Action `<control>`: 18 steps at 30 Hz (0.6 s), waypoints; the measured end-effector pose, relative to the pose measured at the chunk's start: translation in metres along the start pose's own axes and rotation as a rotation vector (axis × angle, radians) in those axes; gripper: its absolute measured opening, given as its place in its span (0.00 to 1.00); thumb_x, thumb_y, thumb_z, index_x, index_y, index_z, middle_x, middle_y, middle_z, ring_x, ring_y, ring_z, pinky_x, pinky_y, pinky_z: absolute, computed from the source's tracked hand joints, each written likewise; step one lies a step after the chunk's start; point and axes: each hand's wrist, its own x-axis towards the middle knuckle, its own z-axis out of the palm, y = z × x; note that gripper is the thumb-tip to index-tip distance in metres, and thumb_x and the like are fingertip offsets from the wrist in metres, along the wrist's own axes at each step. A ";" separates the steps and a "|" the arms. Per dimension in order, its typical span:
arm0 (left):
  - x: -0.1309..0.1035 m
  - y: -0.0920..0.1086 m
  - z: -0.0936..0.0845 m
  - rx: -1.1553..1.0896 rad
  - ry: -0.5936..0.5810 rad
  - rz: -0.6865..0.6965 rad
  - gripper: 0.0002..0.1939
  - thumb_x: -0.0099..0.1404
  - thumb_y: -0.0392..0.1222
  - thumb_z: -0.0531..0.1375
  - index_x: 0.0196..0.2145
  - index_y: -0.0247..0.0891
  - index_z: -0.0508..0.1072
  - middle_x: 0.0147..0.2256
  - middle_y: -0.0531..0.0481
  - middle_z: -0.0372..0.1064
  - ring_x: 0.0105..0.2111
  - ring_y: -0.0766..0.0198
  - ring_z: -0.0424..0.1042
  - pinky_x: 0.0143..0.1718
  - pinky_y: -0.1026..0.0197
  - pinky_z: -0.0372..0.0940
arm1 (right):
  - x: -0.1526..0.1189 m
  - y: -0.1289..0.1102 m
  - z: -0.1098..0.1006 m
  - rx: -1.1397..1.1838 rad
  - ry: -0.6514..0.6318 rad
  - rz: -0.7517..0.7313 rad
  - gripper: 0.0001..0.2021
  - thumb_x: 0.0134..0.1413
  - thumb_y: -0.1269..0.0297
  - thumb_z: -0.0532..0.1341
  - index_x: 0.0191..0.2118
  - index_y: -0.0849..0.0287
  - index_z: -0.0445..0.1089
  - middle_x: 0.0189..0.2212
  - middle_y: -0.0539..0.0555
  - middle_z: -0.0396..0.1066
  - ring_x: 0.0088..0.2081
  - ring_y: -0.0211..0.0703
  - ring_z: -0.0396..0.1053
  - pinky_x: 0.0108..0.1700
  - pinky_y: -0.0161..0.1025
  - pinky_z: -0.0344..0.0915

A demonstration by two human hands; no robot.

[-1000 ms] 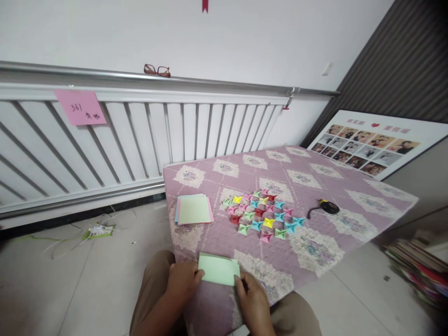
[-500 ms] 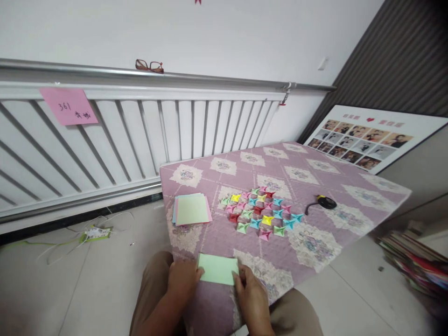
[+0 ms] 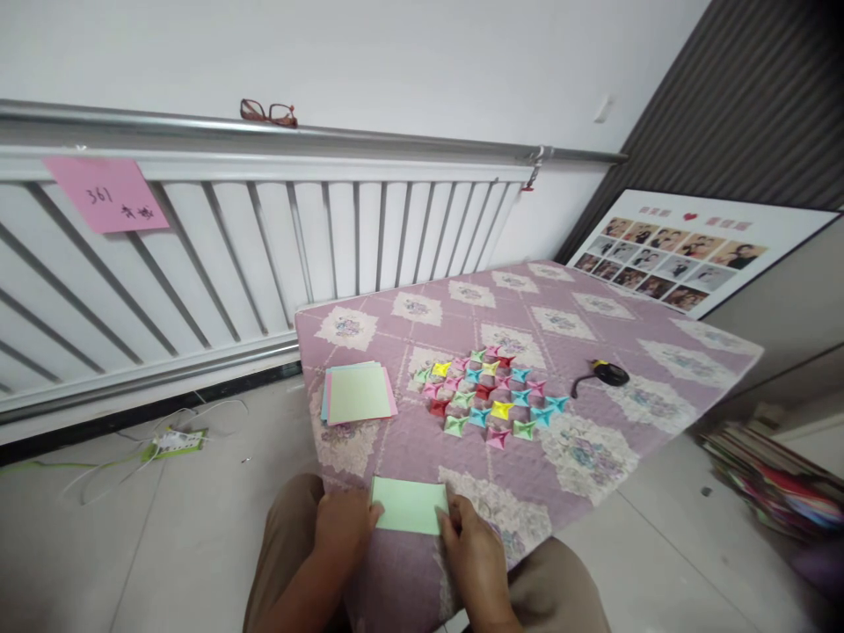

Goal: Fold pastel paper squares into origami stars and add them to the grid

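Head view: the left hand (image 3: 344, 525) has its fingers pinching the green paper's (image 3: 410, 506) left end, and the right hand's (image 3: 477, 552) fingers grip the other! That paper's over the desk's (image 3: 403, 580) near part; beyond it, a paper stack (image 3: 360, 393) sits left, colourful folded pieces (image 3: 485, 392) right.

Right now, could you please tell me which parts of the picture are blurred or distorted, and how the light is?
Head view: soft light, no strong glare on the green paper; head view: the stacked pile at lower right is smeared; head view: the radiator slats lean and spread toward the left, like wide-lens distortion; head view: the top right corner is dark.
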 end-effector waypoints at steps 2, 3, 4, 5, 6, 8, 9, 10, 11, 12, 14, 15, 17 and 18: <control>0.000 0.000 0.000 -0.002 0.002 0.000 0.19 0.68 0.47 0.48 0.38 0.35 0.75 0.39 0.39 0.74 0.41 0.51 0.72 0.43 0.54 0.61 | 0.000 0.000 0.000 -0.006 -0.009 0.006 0.11 0.57 0.61 0.52 0.41 0.56 0.68 0.31 0.54 0.76 0.31 0.45 0.73 0.32 0.38 0.62; 0.000 0.000 0.000 -0.002 0.002 0.001 0.19 0.68 0.47 0.48 0.38 0.35 0.75 0.39 0.39 0.74 0.42 0.51 0.72 0.43 0.54 0.61 | 0.000 0.000 -0.001 -0.007 -0.012 0.009 0.11 0.57 0.61 0.52 0.41 0.56 0.68 0.31 0.54 0.76 0.30 0.45 0.73 0.32 0.38 0.61; 0.001 0.000 0.000 -0.002 0.004 0.003 0.19 0.68 0.47 0.48 0.38 0.35 0.75 0.40 0.39 0.74 0.42 0.51 0.72 0.43 0.53 0.61 | 0.000 0.000 -0.001 -0.005 -0.013 0.010 0.11 0.57 0.61 0.52 0.41 0.57 0.68 0.31 0.54 0.76 0.30 0.45 0.73 0.32 0.38 0.61; 0.001 0.001 0.000 -0.001 0.007 0.005 0.19 0.68 0.47 0.48 0.39 0.35 0.75 0.40 0.39 0.74 0.42 0.51 0.72 0.43 0.53 0.61 | 0.000 0.000 -0.001 -0.001 -0.015 0.010 0.11 0.57 0.61 0.52 0.41 0.57 0.68 0.31 0.54 0.76 0.30 0.45 0.73 0.32 0.37 0.61; 0.001 0.001 0.000 0.001 0.008 0.006 0.19 0.68 0.47 0.48 0.39 0.35 0.75 0.40 0.39 0.74 0.42 0.50 0.72 0.43 0.52 0.61 | 0.000 0.000 -0.001 0.004 -0.014 0.007 0.11 0.57 0.61 0.52 0.40 0.56 0.68 0.31 0.54 0.76 0.30 0.45 0.73 0.32 0.37 0.61; 0.000 0.001 0.000 0.005 0.007 0.008 0.19 0.68 0.47 0.48 0.39 0.34 0.75 0.40 0.38 0.74 0.42 0.50 0.72 0.43 0.52 0.61 | 0.000 -0.001 -0.001 0.017 -0.007 0.001 0.10 0.57 0.61 0.52 0.39 0.56 0.68 0.32 0.53 0.76 0.30 0.44 0.73 0.31 0.37 0.61; 0.000 0.001 0.000 0.007 0.004 0.009 0.20 0.68 0.47 0.48 0.39 0.34 0.75 0.40 0.38 0.74 0.42 0.51 0.72 0.44 0.53 0.61 | 0.000 -0.001 -0.001 0.021 -0.003 0.000 0.10 0.57 0.61 0.52 0.39 0.56 0.68 0.31 0.53 0.76 0.30 0.44 0.73 0.31 0.36 0.61; 0.000 0.000 0.000 0.009 0.001 0.011 0.20 0.68 0.47 0.47 0.39 0.34 0.75 0.40 0.38 0.74 0.42 0.51 0.72 0.44 0.53 0.61 | 0.000 -0.001 -0.001 0.023 0.002 0.001 0.10 0.57 0.61 0.52 0.39 0.55 0.68 0.31 0.53 0.76 0.30 0.43 0.73 0.31 0.36 0.61; 0.001 0.000 0.000 0.011 -0.004 0.011 0.20 0.68 0.47 0.47 0.39 0.34 0.75 0.40 0.38 0.74 0.42 0.51 0.72 0.44 0.53 0.61 | 0.000 0.000 -0.001 0.023 0.006 0.002 0.10 0.57 0.61 0.52 0.39 0.55 0.68 0.31 0.53 0.76 0.30 0.43 0.73 0.31 0.36 0.61; 0.001 0.000 0.000 0.013 -0.008 0.012 0.20 0.69 0.47 0.47 0.39 0.34 0.75 0.40 0.38 0.74 0.42 0.51 0.72 0.44 0.53 0.61 | 0.001 0.000 0.000 0.023 0.009 0.002 0.09 0.57 0.61 0.53 0.38 0.55 0.68 0.31 0.52 0.76 0.30 0.43 0.73 0.31 0.36 0.61; 0.002 0.000 0.000 0.019 -0.016 0.014 0.20 0.68 0.47 0.47 0.39 0.34 0.75 0.40 0.38 0.74 0.43 0.51 0.72 0.44 0.52 0.61 | 0.001 0.000 0.000 0.023 0.012 0.002 0.09 0.56 0.61 0.53 0.37 0.55 0.68 0.30 0.52 0.76 0.29 0.43 0.73 0.31 0.37 0.61; 0.003 0.000 -0.001 0.023 -0.020 0.013 0.20 0.68 0.47 0.47 0.40 0.34 0.75 0.41 0.38 0.74 0.43 0.50 0.72 0.44 0.52 0.61 | 0.001 -0.001 0.000 0.022 0.013 0.004 0.09 0.56 0.61 0.53 0.37 0.55 0.68 0.29 0.52 0.76 0.28 0.43 0.73 0.31 0.37 0.61; 0.003 0.000 -0.001 0.030 -0.027 0.013 0.20 0.68 0.47 0.48 0.40 0.34 0.75 0.41 0.37 0.74 0.43 0.50 0.72 0.43 0.52 0.61 | 0.001 -0.001 -0.001 0.021 0.011 0.008 0.09 0.56 0.61 0.53 0.37 0.55 0.69 0.29 0.52 0.76 0.28 0.43 0.73 0.30 0.36 0.61; 0.004 0.000 -0.002 0.032 -0.029 0.014 0.19 0.67 0.47 0.48 0.40 0.34 0.75 0.41 0.37 0.74 0.42 0.50 0.72 0.43 0.52 0.61 | 0.001 -0.001 -0.001 0.019 0.012 0.007 0.09 0.57 0.61 0.53 0.37 0.55 0.69 0.29 0.52 0.76 0.28 0.43 0.73 0.30 0.36 0.61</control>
